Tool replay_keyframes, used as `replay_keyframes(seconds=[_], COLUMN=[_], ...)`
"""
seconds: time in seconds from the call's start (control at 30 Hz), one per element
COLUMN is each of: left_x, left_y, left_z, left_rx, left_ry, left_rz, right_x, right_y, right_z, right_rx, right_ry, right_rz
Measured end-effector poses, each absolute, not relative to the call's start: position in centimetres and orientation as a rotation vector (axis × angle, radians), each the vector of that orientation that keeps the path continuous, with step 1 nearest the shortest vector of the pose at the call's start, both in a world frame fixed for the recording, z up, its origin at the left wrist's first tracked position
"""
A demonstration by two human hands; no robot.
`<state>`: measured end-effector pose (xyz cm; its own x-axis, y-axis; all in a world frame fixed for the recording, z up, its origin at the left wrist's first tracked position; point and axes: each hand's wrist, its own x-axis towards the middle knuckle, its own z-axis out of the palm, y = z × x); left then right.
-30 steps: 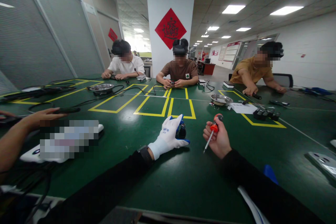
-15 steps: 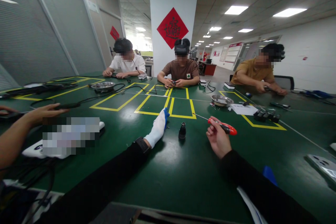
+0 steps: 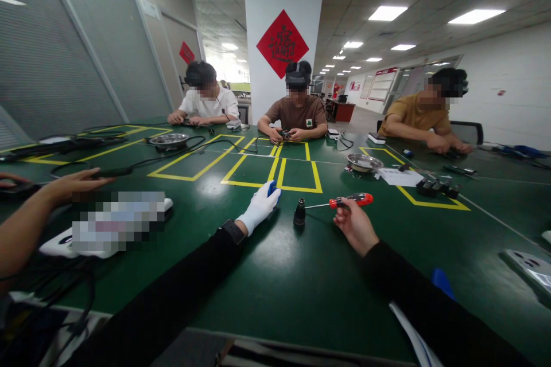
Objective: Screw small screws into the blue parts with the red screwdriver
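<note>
My left hand (image 3: 260,206), in a white glove with blue on the finger side, is closed low over the green table. Its fingers are curled in, and whatever they may hold is hidden. My right hand (image 3: 355,228) grips a screwdriver (image 3: 350,200) by its red and black handle. The thin metal shaft points left, with its tip beside the upper part of a small black cylindrical part (image 3: 299,213). That part stands upright between my hands, narrower at its metallic-looking top; I cannot tell whether the tip touches it.
A white device (image 3: 99,235) and a co-worker's arm (image 3: 38,209) are at left. Metal bowls (image 3: 365,163) (image 3: 169,140), paper (image 3: 398,178) and black blocks (image 3: 437,188) lie farther off. A phone (image 3: 529,272) rests at right. Several people sit around the table.
My left hand has gone from stretched out to curled. My right hand has tilted the screwdriver nearly level and moved it left, bringing its tip down beside the black part.
</note>
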<state>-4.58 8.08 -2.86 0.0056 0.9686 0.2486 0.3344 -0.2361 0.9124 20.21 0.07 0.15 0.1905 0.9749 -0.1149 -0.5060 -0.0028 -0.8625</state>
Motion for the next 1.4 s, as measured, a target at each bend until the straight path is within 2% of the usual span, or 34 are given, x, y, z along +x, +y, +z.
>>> replay_keyframes(seconds=[0.2, 0.4, 1.0, 1.4], left_x=[-5.9, -6.6, -7.0, -7.2], left_y=[8.3, 8.9, 9.8, 9.0], left_z=[-2.6, -2.2, -3.9, -2.8], left_rx=[1.914, 1.894, 1.935, 2.133], left_ry=[1.426, 1.253, 1.284, 1.364], left_rz=[1.091, 1.045, 1.034, 0.910], right_x=[19.4, 19.1, 18.6, 18.4], right_y=[-0.6, -0.8, -1.3, -1.1], right_z=[0.8, 0.8, 1.1, 0.4], right_rx=[-0.929, -0.924, -0.989, -0.953], right_ry=[-0.734, -0.839, -0.928, -0.936], right_rz=[1.308, 1.299, 1.327, 1.382])
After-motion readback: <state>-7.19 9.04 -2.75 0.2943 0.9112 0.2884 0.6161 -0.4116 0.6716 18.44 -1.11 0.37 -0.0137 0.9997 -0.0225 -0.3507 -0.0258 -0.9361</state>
